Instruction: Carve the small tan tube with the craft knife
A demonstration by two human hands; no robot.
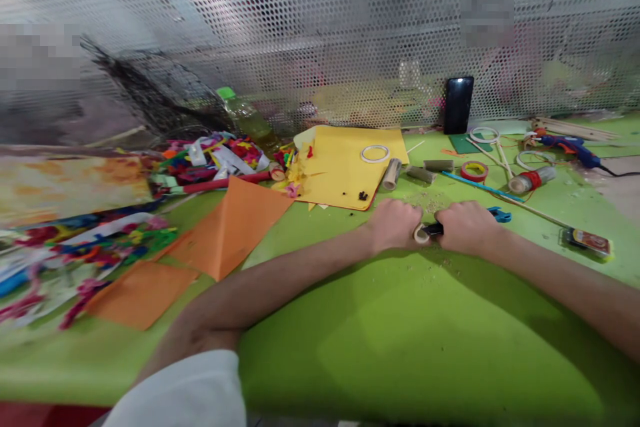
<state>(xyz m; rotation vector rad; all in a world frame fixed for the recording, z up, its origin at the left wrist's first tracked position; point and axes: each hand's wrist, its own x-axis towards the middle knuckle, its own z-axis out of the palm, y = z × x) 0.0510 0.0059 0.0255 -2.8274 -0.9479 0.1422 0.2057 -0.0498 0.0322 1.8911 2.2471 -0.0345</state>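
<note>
My left hand (397, 224) is closed around a small pale tube, whose round open end (421, 234) shows beside the fingers. My right hand (469, 227) grips a black-and-blue cutter (500, 215); its blue end sticks out to the right of the fist, and its dark front part meets the tube's open end. The blade itself cannot be made out. Pale crumbs and shavings (431, 202) lie on the green table (380, 340) around both hands. Just beyond them are short grey-brown tube pieces (392, 174).
A yellow sheet (340, 160) with a white ring lies behind. Orange paper (235, 227) and colourful scraps (120, 240) cover the left. At right are a tape roll (475, 172), a blue glue gun (570, 146) and a small bottle (590, 242). A phone (459, 105) leans against the perforated screen.
</note>
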